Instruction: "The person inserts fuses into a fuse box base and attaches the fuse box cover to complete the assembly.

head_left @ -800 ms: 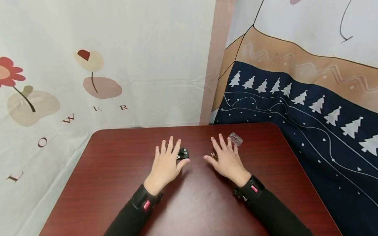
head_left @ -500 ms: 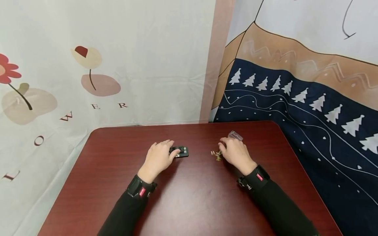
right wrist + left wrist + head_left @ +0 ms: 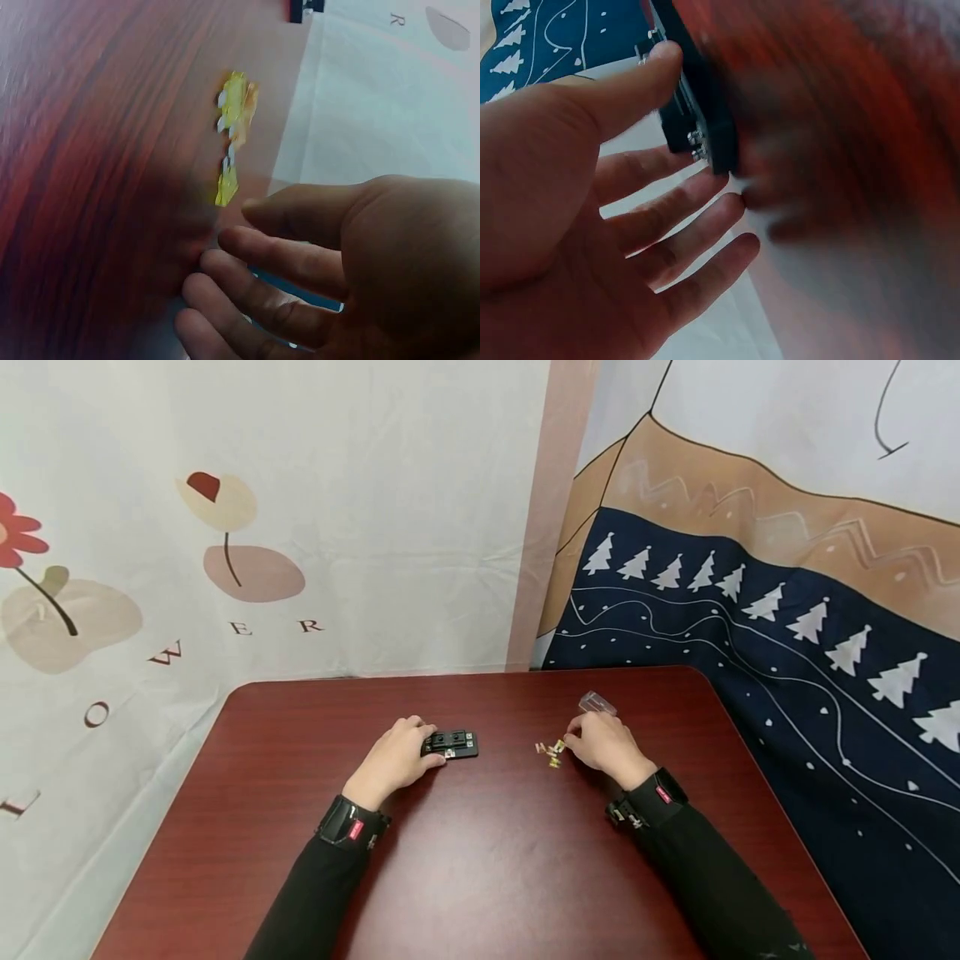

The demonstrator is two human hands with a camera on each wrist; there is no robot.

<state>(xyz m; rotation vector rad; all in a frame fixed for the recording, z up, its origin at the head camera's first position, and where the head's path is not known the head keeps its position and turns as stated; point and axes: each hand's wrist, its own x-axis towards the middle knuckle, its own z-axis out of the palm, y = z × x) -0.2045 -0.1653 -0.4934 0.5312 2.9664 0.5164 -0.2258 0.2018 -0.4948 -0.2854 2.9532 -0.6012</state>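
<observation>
My left hand [image 3: 390,763] grips the left end of a small black fuse block [image 3: 463,744] on the table. In the left wrist view the thumb lies on one side of the block [image 3: 721,139], and the forefinger reaches its other side; metal screws show at its end. Right of it lie several small blade fuses [image 3: 554,752]. The right wrist view shows yellow fuses [image 3: 235,97] and an orange one with silvery prongs. My right hand [image 3: 607,748] is beside them, thumb and forefinger slightly apart near the closest fuse, holding nothing visible.
A clear plastic cover [image 3: 597,702] lies just beyond the right hand, partly hidden by it. The dark red table [image 3: 480,860] has its back edge close behind these things. Printed cloths [image 3: 412,527] hang behind the table.
My left hand, flat and spread before, has drawn back left and taken hold of the fuse block's end. My right hand has moved right, uncovering the fuses, and its fingers have bent.
</observation>
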